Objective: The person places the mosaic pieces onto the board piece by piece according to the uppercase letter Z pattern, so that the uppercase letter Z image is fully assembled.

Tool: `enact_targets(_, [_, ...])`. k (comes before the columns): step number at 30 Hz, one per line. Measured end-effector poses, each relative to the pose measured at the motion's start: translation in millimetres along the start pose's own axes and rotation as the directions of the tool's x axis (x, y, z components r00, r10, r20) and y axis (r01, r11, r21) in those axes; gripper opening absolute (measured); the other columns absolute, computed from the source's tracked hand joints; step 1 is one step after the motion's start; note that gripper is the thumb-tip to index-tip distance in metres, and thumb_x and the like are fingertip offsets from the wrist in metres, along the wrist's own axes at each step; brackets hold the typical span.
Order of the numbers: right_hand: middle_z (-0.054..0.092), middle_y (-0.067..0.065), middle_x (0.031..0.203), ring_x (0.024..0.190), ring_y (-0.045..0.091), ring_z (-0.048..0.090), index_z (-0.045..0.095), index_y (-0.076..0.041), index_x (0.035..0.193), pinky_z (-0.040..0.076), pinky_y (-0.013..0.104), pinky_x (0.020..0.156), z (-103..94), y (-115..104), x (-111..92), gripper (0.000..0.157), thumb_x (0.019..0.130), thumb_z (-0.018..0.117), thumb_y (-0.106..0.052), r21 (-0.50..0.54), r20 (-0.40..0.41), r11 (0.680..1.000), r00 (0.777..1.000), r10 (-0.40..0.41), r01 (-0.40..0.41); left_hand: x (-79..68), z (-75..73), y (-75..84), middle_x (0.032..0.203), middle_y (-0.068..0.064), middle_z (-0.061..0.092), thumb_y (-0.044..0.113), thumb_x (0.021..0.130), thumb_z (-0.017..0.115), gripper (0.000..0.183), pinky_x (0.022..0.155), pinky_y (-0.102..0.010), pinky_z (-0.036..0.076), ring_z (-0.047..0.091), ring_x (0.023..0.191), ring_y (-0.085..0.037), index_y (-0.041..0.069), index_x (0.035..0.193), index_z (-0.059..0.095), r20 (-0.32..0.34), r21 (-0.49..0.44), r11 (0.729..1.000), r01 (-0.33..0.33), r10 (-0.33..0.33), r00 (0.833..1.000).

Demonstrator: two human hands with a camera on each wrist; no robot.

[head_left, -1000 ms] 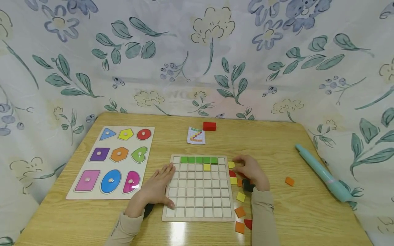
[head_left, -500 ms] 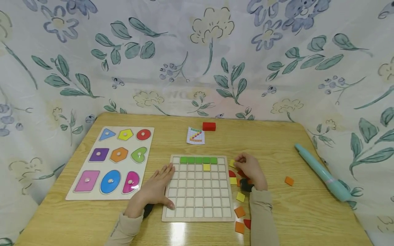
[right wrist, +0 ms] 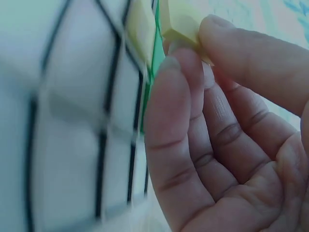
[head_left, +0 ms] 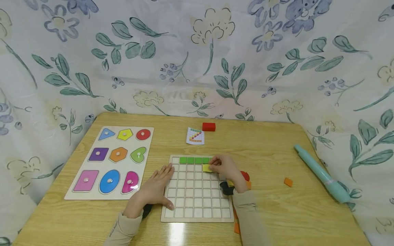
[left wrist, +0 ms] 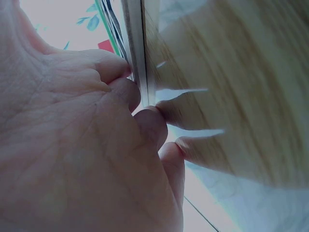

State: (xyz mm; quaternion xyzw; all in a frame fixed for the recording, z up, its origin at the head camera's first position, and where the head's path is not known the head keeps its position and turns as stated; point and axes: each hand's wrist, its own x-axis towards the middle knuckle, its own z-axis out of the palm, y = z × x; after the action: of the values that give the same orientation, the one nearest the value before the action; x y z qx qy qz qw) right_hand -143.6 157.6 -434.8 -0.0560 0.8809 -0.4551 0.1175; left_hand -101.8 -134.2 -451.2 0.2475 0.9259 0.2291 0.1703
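A square wooden grid board (head_left: 189, 193) lies on the table, with a row of green tiles (head_left: 191, 160) along its far side. My left hand (head_left: 154, 188) rests across the board's left edge, fingers straight and thumb spread near the front corner. Over the far right part of the grid, my right hand (head_left: 226, 169) pinches a yellow square tile (right wrist: 178, 24) between thumb and fingertips. In the right wrist view, another yellow tile (right wrist: 141, 34) sits on the board just beside the held one. In the left wrist view, the left fingers (left wrist: 152, 128) touch down beside the board's edge.
Right of the board lie a red piece (head_left: 245, 176) and orange tiles (head_left: 237, 228), partly hidden by the right arm. A lone orange tile (head_left: 288, 182) and a turquoise tapered stick (head_left: 321, 174) lie farther right. Behind are a pattern card (head_left: 195, 136) and red block (head_left: 209, 127); left, a shape-puzzle board (head_left: 118, 144).
My right hand has picked up the yellow tile from beside the board and moved left with it, over the grid. The left hand has stayed in place.
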Motion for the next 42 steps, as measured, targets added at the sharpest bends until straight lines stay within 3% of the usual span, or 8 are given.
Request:
enact_targets(8, [0.067, 0.005, 0.081, 0.071, 0.010, 0.057, 0.069, -0.004, 0.089, 0.049, 0.022, 0.064, 27.1, -11, 2, 0.004, 0.085, 0.071, -0.005, -0.062, 0.044, 0.994, 0.995, -0.087, 0.090, -0.2, 0.1, 0.2, 0.161, -0.023, 0.014, 0.050, 0.055, 0.089, 0.132, 0.120, -0.061, 0.012, 0.012, 0.149, -0.044, -0.005, 0.152, 0.019, -0.003, -0.004, 1.000, -0.006, 0.006, 1.000])
enact_targets(14, [0.066, 0.003, 0.079, 0.070, 0.009, 0.054, 0.069, -0.007, 0.086, 0.047, 0.021, 0.064, 35.2, -13, 3, 0.004, 0.085, 0.072, -0.007, -0.117, 0.069, 0.986, 0.991, -0.111, 0.118, -0.9, -0.2, 0.4, 0.161, -0.024, 0.013, 0.049, 0.055, 0.089, 0.132, 0.119, -0.063, 0.012, 0.012, 0.148, -0.045, -0.006, 0.151, 0.019, -0.004, -0.014, 1.000, -0.021, 0.021, 1.000])
enact_targets(21, [0.059, 0.003, 0.084, 0.071, 0.011, 0.049, 0.068, -0.009, 0.080, 0.043, 0.022, 0.064, 38.6, -12, 5, 0.008, 0.081, 0.075, -0.008, -0.176, 0.062, 0.970, 0.985, -0.158, 0.167, -0.4, -1.1, -0.2, 0.161, -0.022, 0.013, 0.050, 0.055, 0.089, 0.132, 0.120, -0.060, 0.011, 0.011, 0.149, -0.043, -0.005, 0.152, 0.018, 0.005, 0.006, 1.000, 0.007, -0.007, 1.000])
enact_targets(26, [0.065, 0.009, 0.095, 0.072, 0.013, 0.050, 0.070, -0.006, 0.098, 0.042, 0.022, 0.062, 23.2, -8, 2, 0.013, 0.085, 0.072, -0.010, -0.054, 0.036, 0.991, 0.992, -0.123, 0.125, 0.0, -0.9, 0.3, 0.161, -0.022, 0.013, 0.050, 0.055, 0.089, 0.132, 0.120, -0.060, 0.012, 0.011, 0.149, -0.042, -0.005, 0.152, 0.018, 0.004, 0.005, 1.000, 0.009, -0.009, 1.000])
enact_targets(33, [0.067, 0.014, 0.114, 0.094, 0.022, 0.060, 0.065, -0.004, 0.118, 0.051, 0.024, 0.072, -18.6, 13, -9, 0.028, 0.092, 0.066, -0.013, 0.046, -0.045, 0.998, 0.999, -0.030, 0.032, 0.5, -0.4, 0.6, 0.161, -0.021, 0.013, 0.050, 0.055, 0.089, 0.132, 0.120, -0.060, 0.011, 0.011, 0.149, -0.042, -0.004, 0.152, 0.018, 0.008, 0.001, 1.000, 0.012, -0.012, 1.000])
enact_targets(37, [0.067, 0.014, 0.106, 0.090, 0.021, 0.060, 0.065, -0.001, 0.114, 0.050, 0.022, 0.069, -37.2, 28, -23, 0.025, 0.092, 0.065, -0.013, 0.017, -0.069, 1.000, 0.998, -0.013, 0.014, 0.4, -0.8, 1.0, 0.162, -0.021, 0.013, 0.050, 0.056, 0.089, 0.132, 0.120, -0.060, 0.011, 0.011, 0.149, -0.042, -0.004, 0.152, 0.018, 0.012, 0.001, 1.000, 0.011, -0.011, 1.000])
enact_targets(42, [0.067, 0.008, 0.091, 0.077, 0.013, 0.055, 0.068, -0.003, 0.098, 0.048, 0.020, 0.065, -49.2, 41, -45, 0.014, 0.091, 0.067, -0.014, -0.068, -0.048, 0.998, 0.999, -0.004, 0.001, -0.6, -2.0, 2.0, 0.161, -0.022, 0.013, 0.050, 0.056, 0.088, 0.132, 0.120, -0.061, 0.011, 0.011, 0.149, -0.042, -0.004, 0.152, 0.018, 0.010, 0.001, 1.000, 0.010, -0.010, 1.000])
